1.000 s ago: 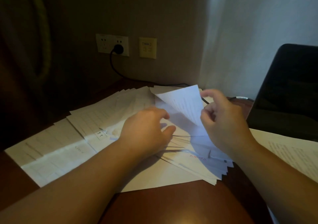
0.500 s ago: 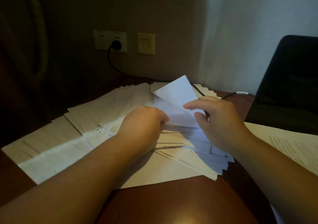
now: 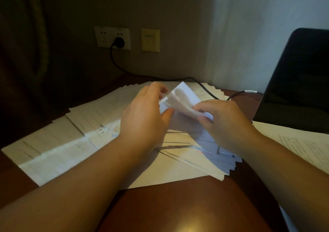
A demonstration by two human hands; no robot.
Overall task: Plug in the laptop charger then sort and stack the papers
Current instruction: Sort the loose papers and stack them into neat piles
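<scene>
Several white papers [image 3: 85,123] lie fanned across the brown table [image 3: 178,205]. My right hand [image 3: 226,123] pinches a curled white sheet [image 3: 181,98] lifted above the pile. My left hand [image 3: 144,115] is raised beside that sheet, fingers apart, thumb touching its lower edge. The black charger plug [image 3: 119,42] sits in the white wall socket [image 3: 112,37], and its cable [image 3: 204,87] runs over the papers toward the dark laptop [image 3: 299,82] at the right.
A yellowish wall plate [image 3: 150,40] is right of the socket. More printed sheets [image 3: 300,146] lie in front of the laptop. A dark curtain [image 3: 23,35] hangs at the left, a pale curtain [image 3: 258,26] behind the laptop.
My left hand has lifted off the pile and opened beside the raised sheet. My right hand has curled the sheet over toward the left.
</scene>
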